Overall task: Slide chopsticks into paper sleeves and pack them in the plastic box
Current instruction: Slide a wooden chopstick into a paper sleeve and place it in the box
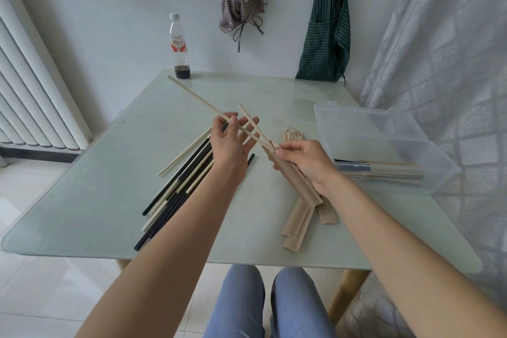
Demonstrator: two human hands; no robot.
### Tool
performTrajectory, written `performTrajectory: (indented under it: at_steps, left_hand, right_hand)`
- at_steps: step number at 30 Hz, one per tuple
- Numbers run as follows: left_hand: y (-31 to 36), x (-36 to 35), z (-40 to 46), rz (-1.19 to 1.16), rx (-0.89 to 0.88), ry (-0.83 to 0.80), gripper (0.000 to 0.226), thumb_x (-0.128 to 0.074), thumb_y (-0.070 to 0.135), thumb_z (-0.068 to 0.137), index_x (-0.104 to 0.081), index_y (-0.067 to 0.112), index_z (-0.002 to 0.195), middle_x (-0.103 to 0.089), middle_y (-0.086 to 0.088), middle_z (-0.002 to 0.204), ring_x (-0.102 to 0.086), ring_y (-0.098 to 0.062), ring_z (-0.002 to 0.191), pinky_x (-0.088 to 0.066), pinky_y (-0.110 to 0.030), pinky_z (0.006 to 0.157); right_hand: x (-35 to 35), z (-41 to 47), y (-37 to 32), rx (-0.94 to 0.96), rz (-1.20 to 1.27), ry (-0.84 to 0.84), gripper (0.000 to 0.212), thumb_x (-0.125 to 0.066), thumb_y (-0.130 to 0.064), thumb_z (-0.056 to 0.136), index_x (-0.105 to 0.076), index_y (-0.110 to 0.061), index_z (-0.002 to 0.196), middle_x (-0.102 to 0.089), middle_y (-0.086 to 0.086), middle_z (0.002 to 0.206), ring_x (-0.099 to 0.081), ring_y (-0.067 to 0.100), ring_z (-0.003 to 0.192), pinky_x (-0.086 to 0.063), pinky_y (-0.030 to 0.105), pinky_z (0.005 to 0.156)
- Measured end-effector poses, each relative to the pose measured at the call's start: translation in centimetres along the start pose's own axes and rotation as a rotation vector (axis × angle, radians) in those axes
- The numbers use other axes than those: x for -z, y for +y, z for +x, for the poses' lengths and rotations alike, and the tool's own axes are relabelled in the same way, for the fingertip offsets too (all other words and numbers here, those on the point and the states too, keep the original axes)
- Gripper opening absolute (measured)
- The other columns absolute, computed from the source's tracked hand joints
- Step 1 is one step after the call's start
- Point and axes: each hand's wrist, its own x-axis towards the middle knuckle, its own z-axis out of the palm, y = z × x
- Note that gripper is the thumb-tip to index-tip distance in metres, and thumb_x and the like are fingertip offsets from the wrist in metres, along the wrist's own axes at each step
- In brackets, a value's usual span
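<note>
My right hand [304, 160] grips a brown paper sleeve [295, 181] held above the table, its mouth pointing up-left. Two pale wooden chopsticks [201, 103] enter that mouth, spreading apart toward the far left. My left hand [231, 143] pinches the longer chopstick between thumb and fingers. Below it lies a pile of loose black and pale chopsticks [175, 192] on the glass table [109, 173]. More empty sleeves [297, 223] lie under my right forearm. The clear plastic box [384, 145] stands open at right with several sleeved pairs inside.
A plastic bottle [179, 46] with dark liquid at its bottom stands at the table's far edge. Aprons hang on the wall behind. A radiator is at left, a curtain at right. My knees show under the near table edge.
</note>
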Motion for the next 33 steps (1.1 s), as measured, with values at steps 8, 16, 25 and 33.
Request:
performTrajectory:
  at_steps: [8, 16, 25, 33]
  left_hand:
    - [-0.13, 0.04, -0.19, -0.01, -0.003, 0.017, 0.016, -0.035, 0.014, 0.102, -0.046, 0.017, 0.091, -0.059, -0.013, 0.099, -0.068, -0.023, 0.088, -0.055, -0.034, 0.076]
    - [0.0, 0.25, -0.18, -0.005, -0.031, 0.03, 0.016, -0.037, 0.016, 0.102, -0.048, 0.018, 0.091, -0.063, -0.013, 0.095, -0.068, -0.025, 0.089, -0.054, -0.034, 0.076]
    - [0.04, 0.1, -0.23, 0.012, 0.025, -0.009, 0.016, -0.036, 0.014, 0.102, -0.048, 0.017, 0.092, -0.061, -0.011, 0.093, -0.067, -0.026, 0.09, -0.053, -0.039, 0.08]
    - [0.64, 0.29, 0.13, 0.061, 0.102, 0.012, 0.015, -0.033, 0.009, 0.102, -0.044, 0.011, 0.091, -0.064, -0.019, 0.092, -0.066, -0.031, 0.083, -0.052, -0.048, 0.083]
  right_hand:
    - [0.25, 0.11, 0.27, 0.034, -0.001, 0.004, 0.011, -0.058, -0.001, 0.089, -0.064, -0.009, 0.09, -0.07, -0.004, 0.069, -0.063, 0.005, 0.05, -0.049, 0.013, 0.053]
    - [0.37, 0.26, 0.41, 0.034, -0.005, -0.023, 0.014, -0.059, -0.004, 0.089, -0.066, -0.015, 0.085, -0.072, -0.004, 0.072, -0.065, 0.009, 0.056, -0.051, 0.015, 0.06]
    - [0.39, 0.21, 0.39, 0.035, -0.016, 0.002, 0.011, -0.059, -0.001, 0.088, -0.064, -0.009, 0.094, -0.068, 0.005, 0.08, -0.064, 0.005, 0.051, -0.05, 0.013, 0.054]
    - [0.41, 0.51, 0.45, 0.105, -0.12, 0.023, 0.012, -0.061, -0.002, 0.088, -0.066, -0.009, 0.095, -0.069, -0.001, 0.073, -0.065, 0.004, 0.054, -0.051, 0.013, 0.056]
